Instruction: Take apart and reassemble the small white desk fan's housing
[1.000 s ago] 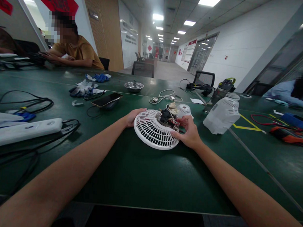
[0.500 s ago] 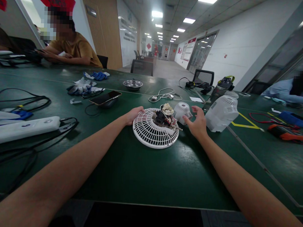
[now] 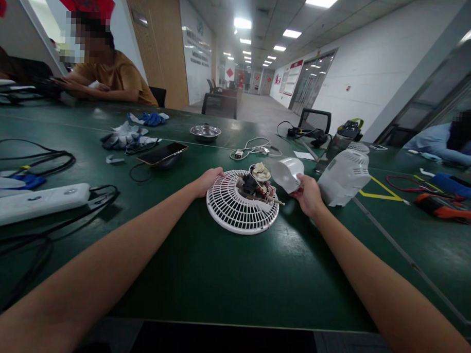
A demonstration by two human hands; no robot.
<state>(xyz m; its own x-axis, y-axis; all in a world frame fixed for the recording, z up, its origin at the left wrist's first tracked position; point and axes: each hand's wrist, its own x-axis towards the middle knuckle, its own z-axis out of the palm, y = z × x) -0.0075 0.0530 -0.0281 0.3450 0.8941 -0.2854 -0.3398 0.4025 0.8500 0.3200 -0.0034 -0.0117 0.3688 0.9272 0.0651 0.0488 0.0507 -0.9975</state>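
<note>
A round white fan grille (image 3: 238,212) lies on the green table, with the fan motor (image 3: 254,182) and its wires on top. My left hand (image 3: 210,182) is closed on the grille's left rim. In my right hand (image 3: 309,195) is a white plastic motor cover (image 3: 287,174), gripped by its edge and tipped so that its hollow inside shows. The cover is beside the motor, on its right. Just right of that hand stands a white plastic fan base (image 3: 345,176).
Behind the grille are a coiled white cable (image 3: 255,150) and a metal bowl (image 3: 205,132). To the left lie a phone (image 3: 162,153), gloves (image 3: 128,136) and a power strip (image 3: 37,203). A dark bottle (image 3: 339,141) and an orange multimeter (image 3: 443,205) are on the right. Two people sit at the table.
My right hand has closed on the motor cover, which was standing on the table, and has tipped it over so its inside shows. My left hand keeps hold of the grille.
</note>
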